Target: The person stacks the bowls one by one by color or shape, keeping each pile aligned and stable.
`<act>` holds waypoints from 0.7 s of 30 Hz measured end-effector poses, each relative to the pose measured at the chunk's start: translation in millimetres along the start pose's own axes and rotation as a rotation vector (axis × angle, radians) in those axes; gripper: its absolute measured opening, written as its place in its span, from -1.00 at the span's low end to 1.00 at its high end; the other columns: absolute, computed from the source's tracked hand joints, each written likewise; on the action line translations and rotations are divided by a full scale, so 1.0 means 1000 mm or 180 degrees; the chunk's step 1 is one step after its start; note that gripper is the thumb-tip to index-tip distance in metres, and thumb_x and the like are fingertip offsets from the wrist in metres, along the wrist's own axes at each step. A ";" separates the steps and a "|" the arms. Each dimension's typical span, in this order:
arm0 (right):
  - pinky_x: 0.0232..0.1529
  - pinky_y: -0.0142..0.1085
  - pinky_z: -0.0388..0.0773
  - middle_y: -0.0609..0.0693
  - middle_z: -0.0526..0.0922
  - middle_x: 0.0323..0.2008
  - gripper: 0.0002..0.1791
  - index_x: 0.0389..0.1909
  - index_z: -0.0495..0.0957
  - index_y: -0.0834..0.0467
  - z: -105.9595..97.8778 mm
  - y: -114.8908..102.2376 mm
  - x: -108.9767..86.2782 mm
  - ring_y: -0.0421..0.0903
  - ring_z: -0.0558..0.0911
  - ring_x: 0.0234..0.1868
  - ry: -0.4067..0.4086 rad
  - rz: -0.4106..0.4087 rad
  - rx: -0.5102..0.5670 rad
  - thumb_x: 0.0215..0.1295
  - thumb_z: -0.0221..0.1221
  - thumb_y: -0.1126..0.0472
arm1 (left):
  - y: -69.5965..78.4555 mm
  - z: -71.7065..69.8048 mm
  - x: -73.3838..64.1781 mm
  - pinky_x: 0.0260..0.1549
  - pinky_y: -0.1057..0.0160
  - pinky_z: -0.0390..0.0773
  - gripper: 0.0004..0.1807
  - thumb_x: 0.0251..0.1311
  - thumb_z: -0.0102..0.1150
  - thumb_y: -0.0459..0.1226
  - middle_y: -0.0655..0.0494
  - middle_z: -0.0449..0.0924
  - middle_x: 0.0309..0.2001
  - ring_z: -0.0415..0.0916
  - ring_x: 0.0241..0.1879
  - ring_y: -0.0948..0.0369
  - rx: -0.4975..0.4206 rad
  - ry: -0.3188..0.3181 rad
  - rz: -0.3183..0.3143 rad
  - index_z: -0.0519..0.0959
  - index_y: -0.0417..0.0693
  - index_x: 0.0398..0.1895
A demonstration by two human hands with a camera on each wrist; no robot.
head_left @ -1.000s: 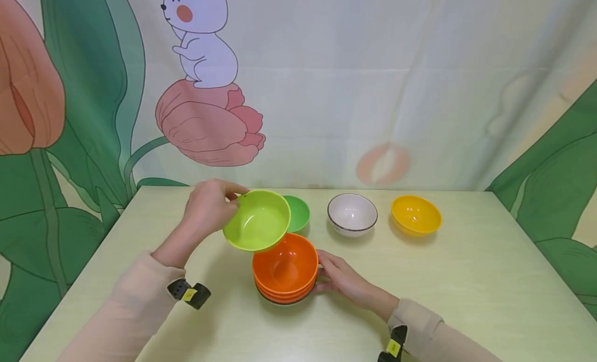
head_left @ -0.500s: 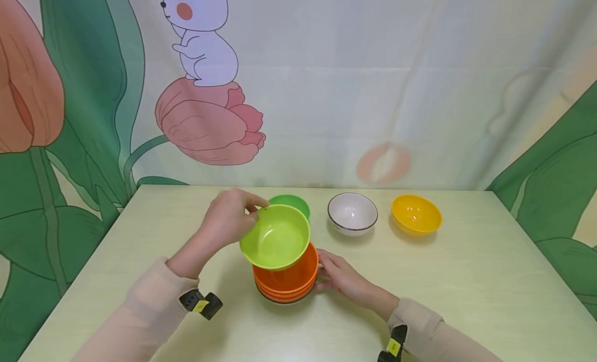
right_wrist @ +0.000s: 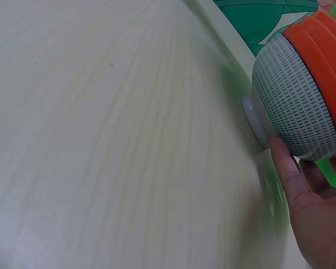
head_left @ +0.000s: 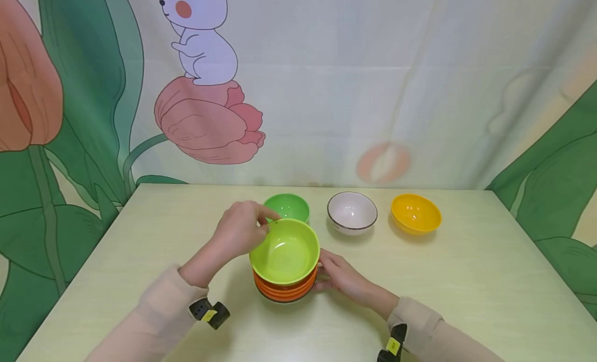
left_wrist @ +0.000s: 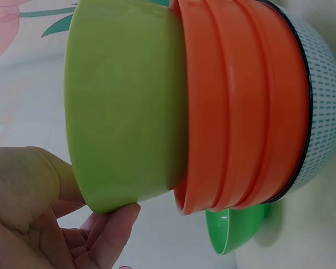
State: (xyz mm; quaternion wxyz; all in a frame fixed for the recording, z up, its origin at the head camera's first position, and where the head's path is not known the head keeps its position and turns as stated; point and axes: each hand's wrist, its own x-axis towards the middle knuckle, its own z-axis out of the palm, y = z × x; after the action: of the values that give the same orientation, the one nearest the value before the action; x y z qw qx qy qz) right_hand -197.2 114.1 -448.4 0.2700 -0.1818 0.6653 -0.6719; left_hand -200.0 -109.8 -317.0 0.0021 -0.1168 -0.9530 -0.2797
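While a printed backdrop (head_left: 308,102) closes off the rear, the pale worktop (head_left: 480,279) in front carries every bowl. Near its middle rises the stack (head_left: 285,290): three orange bowls (left_wrist: 246,106) nested in a patterned bowl (right_wrist: 294,101), which stands upright on its foot. At the top is the lime bowl (head_left: 285,253), its lower part within the uppermost orange rim (whether it is seated, the views do not tell). The left hand (head_left: 241,230) pinches its rim on the far left, a hold that probably leaves the base free to nest. The right hand (head_left: 346,280) lays fairly straight fingers against the stack's right side, presumably to steady it.

The stack stands well in from both side edges, with bare worktop to its left and right; the near edge is out of view. Farther back, the white bowl (head_left: 352,211) and yellow bowl (head_left: 416,212) sit apart, but the green bowl (head_left: 289,204) lies just behind the lime one, leaving the left hand less room there.
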 end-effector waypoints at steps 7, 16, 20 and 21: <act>-0.01 -0.13 0.57 0.19 0.25 0.30 -0.34 0.38 0.08 0.17 -0.001 0.001 0.000 0.09 0.40 0.21 -0.0015 -0.0009 0.0019 0.42 -0.26 -0.16 | -0.002 0.006 0.000 -0.74 0.43 0.28 -0.64 -0.02 0.06 -0.49 0.11 0.57 -0.48 0.35 -0.61 0.23 0.0041 0.0002 -0.0006 0.69 0.01 -0.21; -0.02 -0.13 0.57 0.21 0.27 0.28 -0.33 0.36 0.11 0.21 0.000 0.001 0.000 0.08 0.41 0.20 0.0003 -0.0023 0.0019 0.41 -0.25 -0.16 | -0.007 0.010 0.001 -0.72 0.42 0.28 -0.62 -0.06 0.06 -0.50 0.12 0.58 -0.48 0.36 -0.58 0.23 0.0141 0.0051 0.0038 0.70 0.03 -0.23; -0.02 -0.13 0.57 0.21 0.28 0.27 -0.33 0.35 0.12 0.23 0.000 0.001 0.000 0.09 0.41 0.20 0.0003 -0.0030 0.0009 0.42 -0.25 -0.16 | -0.008 0.011 0.001 -0.72 0.41 0.29 -0.62 -0.06 0.06 -0.50 0.12 0.58 -0.48 0.37 -0.58 0.22 0.0147 0.0042 0.0015 0.70 0.03 -0.23; -0.02 -0.13 0.57 0.22 0.28 0.27 -0.33 0.35 0.12 0.23 0.000 0.001 0.000 0.09 0.41 0.20 0.0002 -0.0031 0.0004 0.42 -0.25 -0.16 | -0.008 0.011 0.001 -0.72 0.41 0.29 -0.62 -0.06 0.06 -0.50 0.12 0.58 -0.48 0.37 -0.58 0.22 0.0149 0.0038 0.0010 0.70 0.03 -0.23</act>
State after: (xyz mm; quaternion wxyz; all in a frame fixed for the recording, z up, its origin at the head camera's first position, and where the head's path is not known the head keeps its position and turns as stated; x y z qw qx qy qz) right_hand -197.1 114.3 -449.1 0.2666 -0.1848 0.6641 -0.6737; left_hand -202.3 -110.2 -330.5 0.0110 -0.1165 -0.9590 -0.2581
